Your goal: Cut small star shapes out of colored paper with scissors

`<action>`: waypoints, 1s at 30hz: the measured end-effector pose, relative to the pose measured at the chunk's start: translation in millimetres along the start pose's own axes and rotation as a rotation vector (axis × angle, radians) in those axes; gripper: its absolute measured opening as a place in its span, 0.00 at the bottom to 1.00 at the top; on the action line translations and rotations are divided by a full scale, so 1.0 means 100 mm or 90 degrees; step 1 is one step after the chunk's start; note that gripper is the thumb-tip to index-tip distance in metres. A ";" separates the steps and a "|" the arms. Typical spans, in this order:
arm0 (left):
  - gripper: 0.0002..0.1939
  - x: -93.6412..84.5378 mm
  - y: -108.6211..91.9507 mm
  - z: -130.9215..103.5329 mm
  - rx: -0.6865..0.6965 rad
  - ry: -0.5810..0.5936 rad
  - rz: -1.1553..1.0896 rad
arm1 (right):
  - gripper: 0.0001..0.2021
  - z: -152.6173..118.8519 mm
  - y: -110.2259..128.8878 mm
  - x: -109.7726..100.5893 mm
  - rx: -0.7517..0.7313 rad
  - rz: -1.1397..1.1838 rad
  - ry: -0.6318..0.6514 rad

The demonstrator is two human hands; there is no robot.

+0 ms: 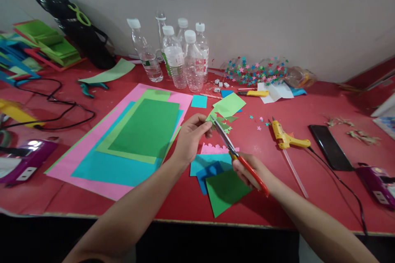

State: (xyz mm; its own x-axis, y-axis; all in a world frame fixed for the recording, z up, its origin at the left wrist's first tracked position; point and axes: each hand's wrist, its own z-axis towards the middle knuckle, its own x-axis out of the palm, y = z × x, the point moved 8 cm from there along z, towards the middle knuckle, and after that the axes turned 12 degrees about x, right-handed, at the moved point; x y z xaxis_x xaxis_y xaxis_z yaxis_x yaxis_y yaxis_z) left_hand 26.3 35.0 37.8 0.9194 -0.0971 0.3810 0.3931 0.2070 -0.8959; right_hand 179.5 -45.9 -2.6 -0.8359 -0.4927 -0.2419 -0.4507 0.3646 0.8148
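My left hand (191,136) pinches a small piece of light green paper (211,116) above the middle of the table. Red-handled scissors (251,174) are gripped in my right hand (251,169), their blades pointing up and left to the paper by my left fingertips. Light green scraps and small stars (227,128) lie just behind the blades. Below the hands are a pink strip with a jagged edge (216,148), a teal sheet (197,164), a blue piece (202,181) and a dark green sheet (226,193).
Large coloured sheets (143,127) are stacked on the left. Several plastic bottles (194,63) stand at the back beside a heap of paper stars (256,72). A yellow glue gun (285,137), its cord and a black phone (330,148) lie on the right.
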 end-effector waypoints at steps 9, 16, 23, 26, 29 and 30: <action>0.06 0.01 0.02 -0.01 -0.011 0.005 -0.012 | 0.22 0.01 0.01 -0.03 0.001 -0.029 -0.021; 0.05 -0.02 0.01 0.02 -0.011 -0.017 -0.020 | 0.21 0.00 0.00 -0.06 0.008 -0.017 -0.027; 0.05 -0.08 -0.02 0.06 0.003 -0.039 -0.004 | 0.23 0.04 -0.03 -0.09 0.007 0.002 -0.025; 0.05 -0.03 0.01 0.05 -0.011 -0.011 -0.018 | 0.22 0.04 -0.04 -0.10 0.015 0.014 -0.035; 0.05 -0.03 -0.01 0.05 0.008 -0.014 -0.014 | 0.21 0.03 -0.01 -0.10 0.011 0.004 -0.044; 0.04 -0.05 -0.03 0.05 0.020 -0.023 -0.013 | 0.21 0.02 0.01 -0.11 0.008 -0.002 -0.046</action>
State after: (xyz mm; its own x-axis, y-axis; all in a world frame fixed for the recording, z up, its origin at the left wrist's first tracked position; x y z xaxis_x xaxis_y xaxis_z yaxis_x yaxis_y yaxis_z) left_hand 20.8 40.0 39.6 0.9109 -0.0666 0.4072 0.4110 0.2356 -0.8807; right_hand 187.4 -38.9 -0.5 -0.8550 -0.4352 -0.2821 -0.4565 0.3733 0.8076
